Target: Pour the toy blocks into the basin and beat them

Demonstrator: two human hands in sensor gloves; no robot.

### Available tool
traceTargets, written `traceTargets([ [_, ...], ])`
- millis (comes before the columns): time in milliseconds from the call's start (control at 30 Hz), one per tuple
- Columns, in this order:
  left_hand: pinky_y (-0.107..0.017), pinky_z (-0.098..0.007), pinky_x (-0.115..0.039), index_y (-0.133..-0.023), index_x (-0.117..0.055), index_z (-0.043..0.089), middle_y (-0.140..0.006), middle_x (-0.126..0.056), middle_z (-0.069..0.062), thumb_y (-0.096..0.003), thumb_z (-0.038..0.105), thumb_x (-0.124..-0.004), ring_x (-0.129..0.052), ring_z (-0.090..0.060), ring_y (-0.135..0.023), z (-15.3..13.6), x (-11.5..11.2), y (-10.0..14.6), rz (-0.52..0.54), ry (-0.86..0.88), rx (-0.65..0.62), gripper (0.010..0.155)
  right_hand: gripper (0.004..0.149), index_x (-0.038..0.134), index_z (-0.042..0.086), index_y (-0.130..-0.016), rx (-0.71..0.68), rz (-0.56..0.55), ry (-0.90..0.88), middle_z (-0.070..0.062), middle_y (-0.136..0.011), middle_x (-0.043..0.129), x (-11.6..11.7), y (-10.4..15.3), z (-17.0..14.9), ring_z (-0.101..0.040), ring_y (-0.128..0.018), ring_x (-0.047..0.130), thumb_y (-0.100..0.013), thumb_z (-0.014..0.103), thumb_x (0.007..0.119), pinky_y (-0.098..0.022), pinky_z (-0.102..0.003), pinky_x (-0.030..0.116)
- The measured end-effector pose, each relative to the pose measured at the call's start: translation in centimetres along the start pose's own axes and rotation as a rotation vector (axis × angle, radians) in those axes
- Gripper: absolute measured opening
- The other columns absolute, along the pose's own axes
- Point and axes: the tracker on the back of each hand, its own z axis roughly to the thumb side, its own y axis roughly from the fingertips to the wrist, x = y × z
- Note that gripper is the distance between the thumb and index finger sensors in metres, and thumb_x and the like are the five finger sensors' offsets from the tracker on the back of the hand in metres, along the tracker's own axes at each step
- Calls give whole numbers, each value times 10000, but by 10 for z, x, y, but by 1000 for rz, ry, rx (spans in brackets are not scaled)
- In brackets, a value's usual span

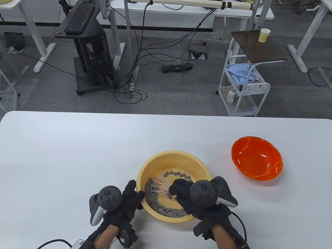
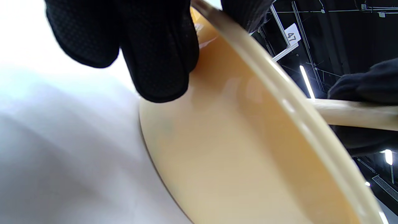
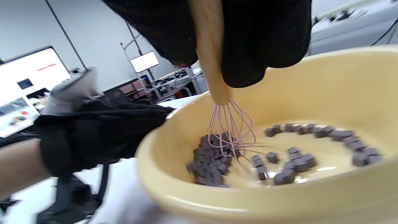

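Note:
A yellow basin stands on the white table near the front edge and holds several small grey toy blocks, mostly ringed along its wall. My right hand grips the wooden handle of a whisk, whose pink wires dip among the blocks at the basin's left side. My left hand holds the basin's left rim, with fingers against the outer wall and the thumb over the edge.
An orange bowl lies tilted on the table to the right of the basin. Beyond the table's far edge are a cart, cables and desk legs on the floor.

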Motion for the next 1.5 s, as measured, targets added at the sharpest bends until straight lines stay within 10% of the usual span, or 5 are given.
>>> traceTargets([
  [600, -590, -597, -795, -1121, -362, -173, -952, -813, -284, -713, 378, -600, -1022, -294, -737, 0, 4, -2, -69, -36, 17, 726, 307, 826, 80, -961, 193, -100, 120, -252, -979, 825, -45, 38, -11, -338, -418, 927, -668, 161, 781, -401, -501, 815],
  [1067, -610, -625, -765, -1134, -352, -162, -993, -772, -320, -717, 402, -574, -990, -338, -784, 3, 6, -4, -98, -118, 5, 735, 348, 747, 104, -1024, 289, -240, 395, -242, -1059, 745, -18, 22, -12, -432, -646, 929, -680, 152, 735, -561, -562, 793],
  [1500, -614, -626, -762, -1137, -350, -158, -997, -767, -323, -717, 399, -571, -987, -342, -790, 3, 5, -4, -104, -107, 2, 732, 422, 671, 89, -1081, 94, -123, 106, -276, -1137, 620, 3, 4, -10, -508, -839, 827, -672, 144, 761, -699, -607, 717],
])
